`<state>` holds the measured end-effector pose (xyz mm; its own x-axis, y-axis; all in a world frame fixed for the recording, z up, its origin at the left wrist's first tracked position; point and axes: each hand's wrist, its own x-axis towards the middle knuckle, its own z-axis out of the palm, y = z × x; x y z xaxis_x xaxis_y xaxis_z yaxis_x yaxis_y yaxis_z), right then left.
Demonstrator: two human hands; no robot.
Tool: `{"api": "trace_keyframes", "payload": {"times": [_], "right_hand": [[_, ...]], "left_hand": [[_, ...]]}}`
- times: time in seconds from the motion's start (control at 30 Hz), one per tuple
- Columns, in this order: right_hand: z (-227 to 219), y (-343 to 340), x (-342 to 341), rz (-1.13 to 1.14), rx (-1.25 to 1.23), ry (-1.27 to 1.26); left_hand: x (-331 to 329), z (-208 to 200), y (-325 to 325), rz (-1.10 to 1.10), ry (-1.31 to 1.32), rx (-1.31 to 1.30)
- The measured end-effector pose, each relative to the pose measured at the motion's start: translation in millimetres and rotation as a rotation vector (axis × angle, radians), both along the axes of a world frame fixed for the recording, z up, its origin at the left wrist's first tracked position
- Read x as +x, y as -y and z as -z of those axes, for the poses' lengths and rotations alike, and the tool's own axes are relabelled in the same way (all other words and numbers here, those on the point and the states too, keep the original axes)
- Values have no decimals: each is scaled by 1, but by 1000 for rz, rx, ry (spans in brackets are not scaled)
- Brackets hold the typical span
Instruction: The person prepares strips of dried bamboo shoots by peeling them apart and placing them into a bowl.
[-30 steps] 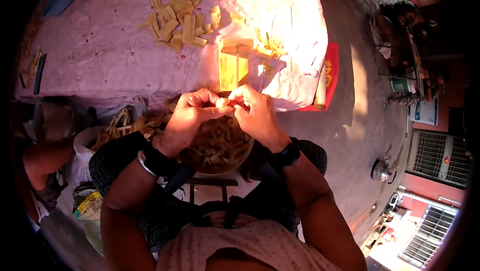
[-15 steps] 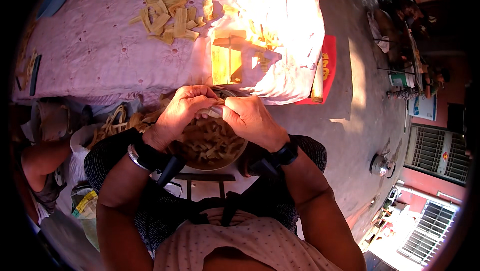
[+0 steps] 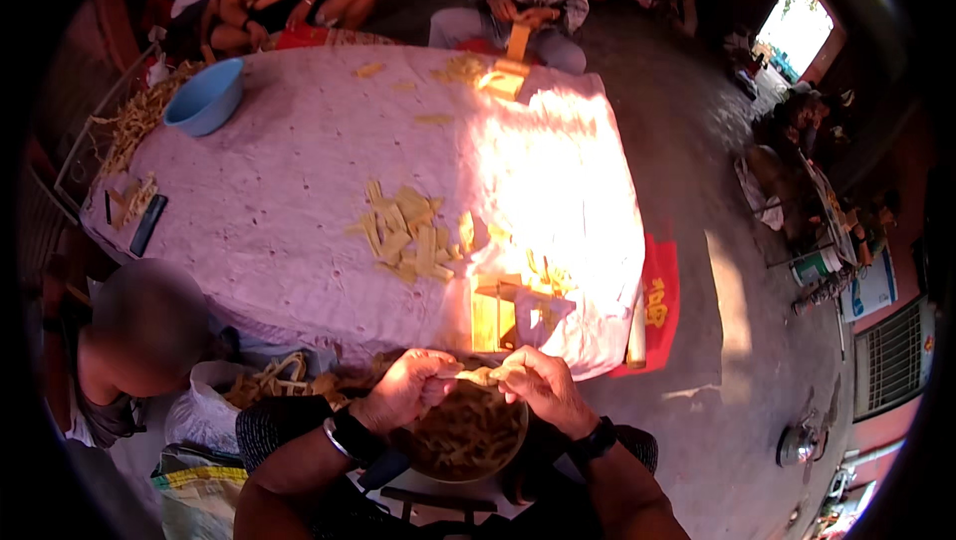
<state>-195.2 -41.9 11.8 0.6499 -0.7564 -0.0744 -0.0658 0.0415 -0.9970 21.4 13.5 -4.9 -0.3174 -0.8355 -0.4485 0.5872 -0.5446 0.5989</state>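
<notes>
Between my two hands a pale yellow, flat-looking strip (image 3: 472, 376) is stretched sideways, just in front of the table's near edge. The fingers of my left hand (image 3: 406, 393) are closed on one end of it. My right hand (image 3: 548, 391) pinches the other end between thumb and fingers. Below my hands, at my lap, a round basin holds many twisted yellowish-brown strips (image 3: 460, 435). Just beyond my hands, a yellow wooden block or box (image 3: 492, 326) stands at the table edge. A loose pile of flat, pale yellow pieces (image 3: 406, 236) lies farther up the table.
A pink cloth covers the table (image 3: 299, 141); strong sunlight falls on its right side. A blue basin (image 3: 205, 99) stands at the far left. One person (image 3: 139, 341) sits close at my left, two others at the far side. A metal kettle (image 3: 797, 444) stands on the floor at right.
The view has tilted up, bringing in the table's far side and the people there. My hands have spread slightly apart, and the strip now shows stretched between them.
</notes>
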Motion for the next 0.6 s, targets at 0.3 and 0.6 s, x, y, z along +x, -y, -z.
{"api": "trace_keyframes", "payload": {"times": [0.3,0.6], "right_hand": [[17,-5,17,30,-104,-14],[22,-1,16,-9,-123,-68]], "left_hand": [[-13,6,-1,45,351,-290],[-13,11,-1,110,300,-367]]}}
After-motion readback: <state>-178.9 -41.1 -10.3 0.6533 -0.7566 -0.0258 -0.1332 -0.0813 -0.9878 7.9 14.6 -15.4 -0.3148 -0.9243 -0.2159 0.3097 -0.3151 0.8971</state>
